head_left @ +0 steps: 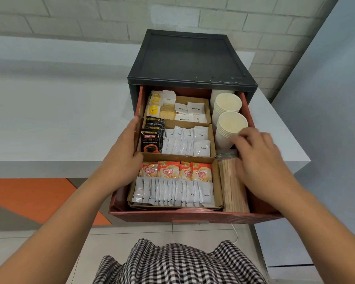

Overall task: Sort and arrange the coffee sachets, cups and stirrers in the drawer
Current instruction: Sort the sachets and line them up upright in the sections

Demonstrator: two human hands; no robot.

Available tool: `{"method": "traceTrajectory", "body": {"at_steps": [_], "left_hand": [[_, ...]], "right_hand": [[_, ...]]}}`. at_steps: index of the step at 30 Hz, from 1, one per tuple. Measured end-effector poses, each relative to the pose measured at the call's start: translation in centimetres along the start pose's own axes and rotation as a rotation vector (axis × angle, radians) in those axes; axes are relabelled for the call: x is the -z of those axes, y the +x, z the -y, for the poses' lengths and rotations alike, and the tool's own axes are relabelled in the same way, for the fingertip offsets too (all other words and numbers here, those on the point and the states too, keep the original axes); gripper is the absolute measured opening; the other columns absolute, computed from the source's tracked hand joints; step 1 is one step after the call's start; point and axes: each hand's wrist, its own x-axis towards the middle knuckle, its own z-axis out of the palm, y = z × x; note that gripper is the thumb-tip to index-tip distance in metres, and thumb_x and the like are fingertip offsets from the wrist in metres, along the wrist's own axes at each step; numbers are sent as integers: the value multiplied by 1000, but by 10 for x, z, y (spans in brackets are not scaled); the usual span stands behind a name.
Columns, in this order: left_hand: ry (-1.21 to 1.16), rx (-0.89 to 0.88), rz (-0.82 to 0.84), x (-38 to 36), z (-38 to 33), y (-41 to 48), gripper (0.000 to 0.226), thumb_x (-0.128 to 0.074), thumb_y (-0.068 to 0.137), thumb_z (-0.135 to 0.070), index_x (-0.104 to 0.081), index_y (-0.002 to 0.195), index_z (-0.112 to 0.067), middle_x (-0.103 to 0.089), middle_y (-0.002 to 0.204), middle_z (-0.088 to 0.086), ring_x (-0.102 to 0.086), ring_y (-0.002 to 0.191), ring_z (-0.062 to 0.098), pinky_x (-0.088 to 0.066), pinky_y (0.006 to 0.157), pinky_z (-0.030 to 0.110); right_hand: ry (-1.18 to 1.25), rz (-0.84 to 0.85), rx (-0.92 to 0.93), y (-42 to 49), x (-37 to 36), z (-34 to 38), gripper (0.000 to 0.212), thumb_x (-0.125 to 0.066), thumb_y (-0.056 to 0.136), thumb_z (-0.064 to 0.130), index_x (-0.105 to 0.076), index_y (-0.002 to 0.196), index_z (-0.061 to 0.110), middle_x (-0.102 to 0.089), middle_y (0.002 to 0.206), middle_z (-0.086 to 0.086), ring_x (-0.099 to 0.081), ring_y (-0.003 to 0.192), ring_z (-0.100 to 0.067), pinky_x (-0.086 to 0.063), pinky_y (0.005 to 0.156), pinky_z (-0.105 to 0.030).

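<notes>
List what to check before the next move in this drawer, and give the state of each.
1. Drawer pulled out, cardboard trays reachable: ok.
2. Left hand rests at the trays' left edge: ok.
3. Right hand is blurred over the stirrers; whether it holds anything: cannot tell.
4. Cup stacks nested, in the right lane: ok.
5. White Sugar sachets lined up: not ok, they lie loose.
6. Cream sachets in a row: ok.
</notes>
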Motion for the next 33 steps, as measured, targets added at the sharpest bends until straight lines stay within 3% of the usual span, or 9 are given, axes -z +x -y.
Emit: {"method": "traceTrajectory", "body": {"at_steps": [2,4,7,11,16,20,24,30,33], "left_hand": [[-64,69,3,0,0,-5,84,-52,94,-4,-3,158,-29,-36,142,-19,-42,119,2,-36,85,6],[-79,105,-21,0,1,-8,83,-52,95,-7,-2,158,-26,-40,147,-12,-46,122,12,-35,90,20],[-74,61,-64,0,-2,-10,74,-50,93,-4,-20,156,-27,-44,121,-22,-43,108,5,-33,75,1],[-94,33,-66,3,-6,-11,71,-51,91,-2,-28,153,-29,-37,97,-42,-44,90,-4,-33,64,-8],[-131,39,-64,4,-8,-10,73,-51,91,2,-28,145,-43,-37,94,-48,-44,79,-29,-32,64,-9],[-137,67,-55,8,-9,-3,75,-47,92,5,-30,151,-37,-37,100,-45,-48,95,-11,-31,64,-10],[-140,58,-27,12,-9,12,68,-48,94,3,-36,148,-35,-48,103,-39,-46,83,-35,-34,62,-9],[-140,74,-3,10,-13,35,61,-49,98,-6,-38,143,-46,-54,101,-34,-51,85,-16,-38,62,6],[-134,74,-10,11,-14,50,59,-50,99,-10,-35,147,-42,-56,119,-21,-53,92,-6,-36,65,8]], "right_hand": [[-37,26,-147,-9,5,-13,50,-61,88,16,-45,135,14,-44,126,-13,-40,109,-33,-43,84,-46],[-60,121,-254,-16,6,-22,56,-57,92,22,-36,142,12,-43,123,-15,-43,107,-36,-44,80,-46],[-15,214,-310,-21,3,-28,56,-48,97,19,-26,147,12,-50,121,-16,-52,102,-38,-43,74,-42],[58,174,-306,-19,-3,-30,50,-43,98,13,-28,145,12,-61,110,-17,-58,91,-37,-37,67,-36],[53,180,-279,-17,-1,-33,51,-40,99,16,-26,147,14,-61,113,-14,-59,94,-35,-44,71,-38],[70,149,-290,-11,2,-33,49,-39,99,15,-28,147,16,-60,115,-13,-58,95,-35,-46,74,-40],[70,154,-305,4,5,-38,50,-38,99,14,-28,148,16,-59,121,-15,-58,102,-35,-45,78,-39],[63,165,-307,31,2,-45,49,-38,99,14,-30,147,16,-60,119,-15,-58,101,-35,-47,81,-40],[71,157,-303,45,-2,-48,47,-38,100,14,-32,146,16,-60,119,-14,-58,101,-33,-46,80,-38]]}}
